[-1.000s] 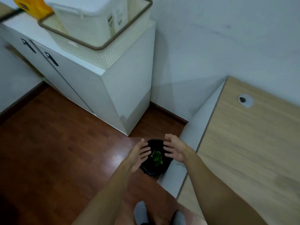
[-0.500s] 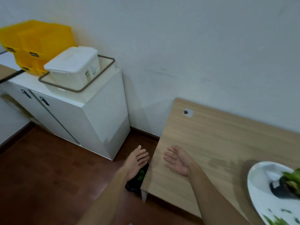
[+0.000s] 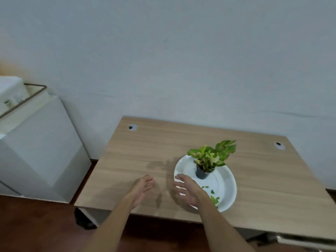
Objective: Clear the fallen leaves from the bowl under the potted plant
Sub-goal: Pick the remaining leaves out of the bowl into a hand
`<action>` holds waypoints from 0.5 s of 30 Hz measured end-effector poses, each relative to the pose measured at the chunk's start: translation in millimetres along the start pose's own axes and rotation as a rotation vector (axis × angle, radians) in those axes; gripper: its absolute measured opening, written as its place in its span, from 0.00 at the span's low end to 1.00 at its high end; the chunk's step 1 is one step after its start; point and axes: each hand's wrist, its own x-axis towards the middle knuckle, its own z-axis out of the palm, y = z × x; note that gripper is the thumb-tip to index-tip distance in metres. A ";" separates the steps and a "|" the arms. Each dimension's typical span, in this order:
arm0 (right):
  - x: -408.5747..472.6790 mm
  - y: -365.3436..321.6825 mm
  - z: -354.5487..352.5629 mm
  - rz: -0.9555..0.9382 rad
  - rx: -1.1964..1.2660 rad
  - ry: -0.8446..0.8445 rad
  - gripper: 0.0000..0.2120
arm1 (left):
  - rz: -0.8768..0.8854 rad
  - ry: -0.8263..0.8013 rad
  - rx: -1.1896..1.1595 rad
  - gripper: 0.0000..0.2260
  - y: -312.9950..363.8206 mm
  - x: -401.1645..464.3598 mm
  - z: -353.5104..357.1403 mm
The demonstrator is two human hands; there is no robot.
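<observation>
A white bowl (image 3: 229, 184) sits on the wooden desk (image 3: 141, 151). A small potted plant (image 3: 209, 159) in a dark pot stands upright in the bowl's far half. Several green fallen leaves (image 3: 213, 195) lie on the bowl's near side. My right hand (image 3: 187, 190) hovers over the bowl's left rim, fingers spread, holding nothing, and partly hides the bowl. My left hand (image 3: 141, 188) floats above the bare desk to the left of the bowl, fingers loosely together and empty.
A white cabinet (image 3: 38, 150) stands left of the desk, with a basket and a white box (image 3: 11, 93) on top. A dark bin (image 3: 83, 219) shows under the desk's left corner. Two cable holes (image 3: 132, 127) lie near the wall. The floor is reddish wood.
The view has swung up and right from the dark bin on the floor to the desk. Both hands, open throughout, now hover over the desk, the right at the bowl.
</observation>
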 end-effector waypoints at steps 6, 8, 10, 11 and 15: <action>-16.9 11.0 -87.3 0.004 -0.111 0.115 0.16 | -0.050 0.000 0.178 0.20 -21.5 4.0 83.5; -12.4 17.1 -103.6 0.004 -0.117 0.156 0.16 | -0.056 -0.009 0.181 0.16 -29.3 7.8 95.5; -7.0 20.1 -113.7 -0.002 -0.114 0.181 0.16 | -0.054 0.026 0.162 0.10 -36.3 15.2 101.1; -4.0 21.2 -116.7 -0.004 -0.138 0.187 0.16 | -0.048 0.062 0.145 0.08 -40.1 22.5 102.1; 12.4 23.9 -121.5 -0.043 -0.305 0.237 0.18 | -0.042 0.153 0.068 0.03 -46.4 44.1 107.0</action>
